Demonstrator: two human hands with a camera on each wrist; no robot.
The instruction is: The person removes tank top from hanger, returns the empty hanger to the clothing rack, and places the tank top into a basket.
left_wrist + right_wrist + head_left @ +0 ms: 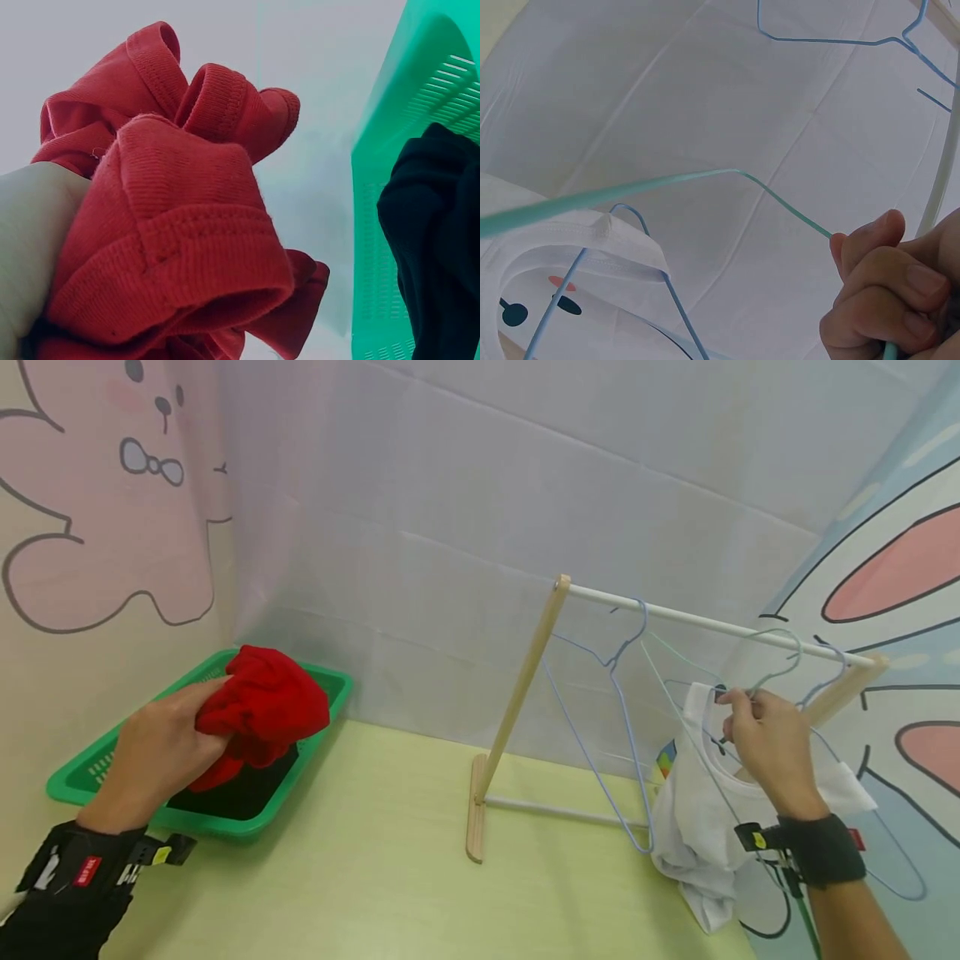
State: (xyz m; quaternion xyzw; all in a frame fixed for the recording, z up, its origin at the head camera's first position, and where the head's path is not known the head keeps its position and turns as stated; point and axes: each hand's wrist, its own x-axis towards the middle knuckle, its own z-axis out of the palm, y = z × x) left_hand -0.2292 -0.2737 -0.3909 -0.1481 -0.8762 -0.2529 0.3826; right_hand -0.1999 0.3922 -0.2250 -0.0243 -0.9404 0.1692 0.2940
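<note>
My left hand (165, 739) grips a bunched red garment (273, 702) over the green basket (217, 827). Ribbed, stitched edges show on the red cloth (202, 240) in the left wrist view. Black cloth (240, 793) lies inside the basket. At the right end of the drying rack, my right hand (772, 747) holds a green hanger (784, 204) with curled fingers just below its hook. That hook is at the rack's rail (690, 620). A white shirt (686, 814) on a blue hanger hangs beside and behind this hand.
Another blue hanger (630, 752) hangs on the rail left of the green one. The rack's left wooden leg (525, 685) stands on the pale yellow table (360, 877). Sheeted walls (450, 527) close off the back and both sides.
</note>
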